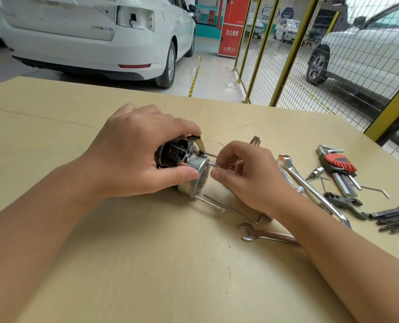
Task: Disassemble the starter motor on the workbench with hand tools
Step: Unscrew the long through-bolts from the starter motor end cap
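The starter motor (195, 173) lies on its side in the middle of the workbench (147, 264), its silver end cap facing right and its black body under my fingers. My left hand (135, 155) grips the motor body from above, thumb against the cap. My right hand (247, 173) pinches a thin tool or screw at the small bolt head (213, 164) on the cap; what it pinches is mostly hidden. A long through bolt (210, 202) lies loose on the bench just below the motor. A second rod (209, 155) sticks out of the motor's top.
Right of my hands lie a ring spanner (294, 173), an open-end spanner (261, 234), a red-handled hex key set (339, 164), a green-handled key set (396, 217), loose hex keys and a socket bit (316, 171). A yellow mesh fence and white cars stand behind the bench.
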